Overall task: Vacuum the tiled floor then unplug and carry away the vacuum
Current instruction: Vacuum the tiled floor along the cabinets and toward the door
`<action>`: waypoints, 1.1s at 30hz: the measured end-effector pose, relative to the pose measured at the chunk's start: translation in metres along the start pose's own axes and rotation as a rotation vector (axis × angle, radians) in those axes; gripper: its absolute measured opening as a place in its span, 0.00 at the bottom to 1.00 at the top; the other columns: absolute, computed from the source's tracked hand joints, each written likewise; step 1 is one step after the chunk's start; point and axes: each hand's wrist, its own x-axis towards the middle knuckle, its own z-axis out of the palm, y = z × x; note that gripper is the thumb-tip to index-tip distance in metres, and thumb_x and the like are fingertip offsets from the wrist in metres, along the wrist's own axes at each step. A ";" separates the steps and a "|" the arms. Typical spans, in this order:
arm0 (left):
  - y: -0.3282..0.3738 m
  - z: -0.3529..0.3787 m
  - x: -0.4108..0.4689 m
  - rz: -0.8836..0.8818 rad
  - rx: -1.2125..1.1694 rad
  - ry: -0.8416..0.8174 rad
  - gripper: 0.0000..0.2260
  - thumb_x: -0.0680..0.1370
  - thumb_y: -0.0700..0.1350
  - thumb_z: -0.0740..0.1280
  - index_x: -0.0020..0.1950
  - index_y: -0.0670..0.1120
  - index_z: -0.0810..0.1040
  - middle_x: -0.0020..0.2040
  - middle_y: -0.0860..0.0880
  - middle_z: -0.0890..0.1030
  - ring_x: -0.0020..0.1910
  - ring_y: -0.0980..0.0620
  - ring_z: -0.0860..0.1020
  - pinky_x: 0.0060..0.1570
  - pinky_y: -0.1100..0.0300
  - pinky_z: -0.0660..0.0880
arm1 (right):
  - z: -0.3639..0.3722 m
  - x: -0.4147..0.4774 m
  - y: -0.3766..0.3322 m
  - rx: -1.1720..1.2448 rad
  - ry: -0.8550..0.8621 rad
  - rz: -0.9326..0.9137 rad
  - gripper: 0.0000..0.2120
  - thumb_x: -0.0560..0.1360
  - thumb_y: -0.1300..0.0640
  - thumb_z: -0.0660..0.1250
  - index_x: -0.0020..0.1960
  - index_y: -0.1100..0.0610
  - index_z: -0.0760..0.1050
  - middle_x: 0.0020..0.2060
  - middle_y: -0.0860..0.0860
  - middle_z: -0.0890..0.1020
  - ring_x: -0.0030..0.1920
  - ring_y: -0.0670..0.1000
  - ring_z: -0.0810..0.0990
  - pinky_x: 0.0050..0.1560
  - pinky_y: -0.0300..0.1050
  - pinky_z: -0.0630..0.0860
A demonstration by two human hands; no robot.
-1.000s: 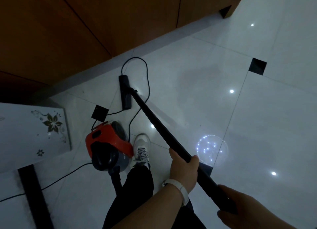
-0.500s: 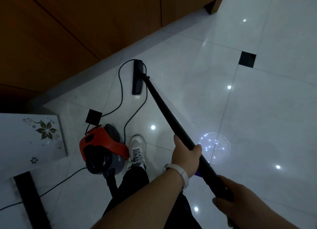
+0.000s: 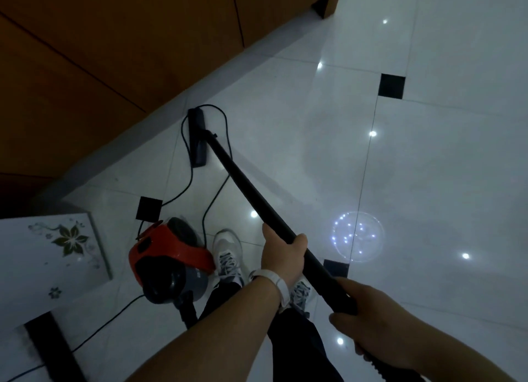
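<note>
Head view: clenching the wand (image 3: pixel 251 193) mid-shaft with left hand (image 3: pixel 281 257), lower end with right hand (image 3: pixel 374 324), fingers wrapped round it. Floor head (image 3: pixel 197 141) flat on the tiled floor (image 3: pixel 428 181), inside the cord (image 3: pixel 227 130) loop; red vacuum (image 3: pixel 168 256) just beside the shoe (image 3: pixel 227 253). Best to stroke evenly, keeping off the cord.

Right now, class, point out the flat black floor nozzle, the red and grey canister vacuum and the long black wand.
flat black floor nozzle (image 3: pixel 197 138), head view: middle of its top.
red and grey canister vacuum (image 3: pixel 171 248), head view: its red shell.
long black wand (image 3: pixel 248 190), head view: bare mid-shaft.
</note>
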 end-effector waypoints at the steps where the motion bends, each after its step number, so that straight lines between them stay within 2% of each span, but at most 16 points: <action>1: -0.002 0.001 -0.002 0.002 0.006 0.000 0.28 0.77 0.46 0.66 0.74 0.47 0.59 0.46 0.53 0.76 0.42 0.58 0.77 0.43 0.58 0.77 | 0.000 -0.002 0.001 0.002 -0.004 0.001 0.13 0.76 0.58 0.65 0.58 0.45 0.72 0.31 0.48 0.78 0.25 0.46 0.78 0.28 0.39 0.75; 5: -0.010 0.009 -0.008 -0.004 0.032 -0.003 0.30 0.77 0.46 0.66 0.76 0.47 0.58 0.52 0.49 0.78 0.44 0.54 0.78 0.45 0.58 0.78 | 0.006 -0.006 0.008 -0.030 -0.001 0.035 0.12 0.75 0.53 0.67 0.57 0.50 0.70 0.39 0.49 0.79 0.30 0.45 0.79 0.33 0.40 0.77; 7: -0.013 0.014 -0.013 0.009 0.062 -0.025 0.30 0.77 0.46 0.66 0.76 0.47 0.57 0.54 0.49 0.77 0.42 0.58 0.76 0.38 0.66 0.73 | 0.011 -0.004 0.011 -0.044 0.060 0.047 0.09 0.74 0.50 0.67 0.51 0.51 0.70 0.41 0.49 0.79 0.34 0.47 0.79 0.38 0.42 0.77; 9: -0.016 0.019 -0.020 0.023 0.099 -0.060 0.31 0.78 0.45 0.66 0.77 0.49 0.55 0.52 0.52 0.76 0.39 0.63 0.73 0.32 0.72 0.67 | 0.021 -0.001 0.014 -0.005 0.145 0.061 0.09 0.74 0.50 0.67 0.48 0.52 0.70 0.40 0.49 0.78 0.34 0.47 0.78 0.37 0.41 0.76; 11: -0.017 0.019 -0.026 0.051 0.148 -0.096 0.32 0.78 0.45 0.66 0.78 0.50 0.54 0.49 0.55 0.74 0.38 0.65 0.72 0.31 0.74 0.65 | 0.034 0.001 0.018 0.062 0.206 0.072 0.08 0.74 0.51 0.67 0.48 0.50 0.69 0.39 0.48 0.79 0.33 0.46 0.78 0.33 0.37 0.74; 15: -0.021 0.008 -0.031 0.105 0.287 -0.164 0.33 0.77 0.47 0.66 0.78 0.51 0.53 0.44 0.57 0.74 0.38 0.64 0.73 0.32 0.72 0.67 | 0.069 0.004 0.024 0.160 0.293 0.094 0.09 0.74 0.47 0.68 0.46 0.47 0.68 0.39 0.46 0.79 0.35 0.44 0.77 0.35 0.36 0.73; 18: -0.027 -0.001 -0.041 0.151 0.401 -0.231 0.35 0.77 0.48 0.67 0.78 0.52 0.51 0.47 0.54 0.77 0.41 0.55 0.76 0.43 0.62 0.72 | 0.096 0.006 0.022 0.234 0.374 0.110 0.10 0.75 0.46 0.68 0.46 0.49 0.70 0.38 0.45 0.79 0.36 0.43 0.77 0.34 0.36 0.72; 21: -0.039 -0.007 -0.047 0.171 0.494 -0.302 0.37 0.76 0.49 0.67 0.78 0.52 0.48 0.54 0.48 0.80 0.48 0.48 0.79 0.49 0.58 0.76 | 0.121 0.008 0.023 0.395 0.446 0.158 0.12 0.74 0.47 0.68 0.49 0.55 0.76 0.38 0.52 0.84 0.36 0.51 0.82 0.41 0.50 0.80; 23: -0.045 -0.010 -0.048 0.187 0.549 -0.342 0.37 0.75 0.48 0.66 0.78 0.52 0.48 0.55 0.47 0.80 0.49 0.48 0.79 0.50 0.57 0.76 | 0.137 0.007 0.027 0.509 0.485 0.170 0.15 0.73 0.47 0.69 0.50 0.60 0.78 0.38 0.58 0.85 0.32 0.53 0.81 0.41 0.55 0.81; 26: -0.055 -0.012 -0.053 0.225 0.588 -0.388 0.37 0.75 0.48 0.67 0.78 0.50 0.50 0.48 0.53 0.79 0.43 0.53 0.79 0.43 0.62 0.74 | 0.155 0.002 0.036 0.613 0.538 0.188 0.15 0.74 0.49 0.69 0.47 0.62 0.78 0.33 0.60 0.84 0.27 0.49 0.78 0.33 0.48 0.78; 28: -0.062 -0.012 -0.060 0.238 0.574 -0.432 0.36 0.75 0.47 0.68 0.77 0.51 0.50 0.45 0.56 0.78 0.40 0.59 0.78 0.35 0.68 0.71 | 0.166 -0.002 0.043 0.663 0.567 0.191 0.14 0.74 0.50 0.70 0.45 0.62 0.77 0.28 0.56 0.81 0.24 0.47 0.77 0.29 0.42 0.75; 30: -0.068 -0.012 -0.067 0.240 0.555 -0.473 0.36 0.75 0.47 0.68 0.77 0.52 0.51 0.46 0.55 0.78 0.40 0.60 0.78 0.32 0.72 0.70 | 0.175 -0.009 0.050 0.686 0.593 0.195 0.14 0.73 0.49 0.69 0.44 0.61 0.76 0.29 0.52 0.78 0.25 0.48 0.77 0.30 0.42 0.74; 33: -0.078 -0.008 -0.068 0.245 0.540 -0.478 0.32 0.76 0.47 0.69 0.75 0.51 0.56 0.45 0.53 0.79 0.41 0.59 0.78 0.32 0.70 0.70 | 0.191 -0.019 0.064 0.770 0.570 0.200 0.14 0.74 0.49 0.69 0.47 0.61 0.77 0.32 0.55 0.79 0.26 0.51 0.79 0.30 0.46 0.76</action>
